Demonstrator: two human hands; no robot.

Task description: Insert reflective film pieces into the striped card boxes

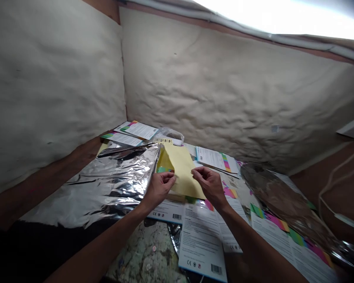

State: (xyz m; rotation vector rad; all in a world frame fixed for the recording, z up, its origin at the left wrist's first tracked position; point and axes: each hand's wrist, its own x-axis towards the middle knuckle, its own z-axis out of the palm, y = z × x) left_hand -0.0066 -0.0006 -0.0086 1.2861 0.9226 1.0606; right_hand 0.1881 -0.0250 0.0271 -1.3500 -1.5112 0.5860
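Both of my hands are at a yellow paper sheet with a fold or opening along its left side. My left hand pinches its left edge, fingertips together. At its right edge, my right hand pinches the paper between thumb and fingers. A colourful printed piece shows partly behind the paper, just above my left fingers. Beside my left hand lies a large crumpled silver foil bag. Under and in front of my hands are white printed cards with coloured edges and barcodes.
Another person's arm reaches in from the left behind the foil. More cards lie at the back left, near a clear plastic bag. A card stack and a dark transparent plastic bag lie to the right. Covered walls enclose the table.
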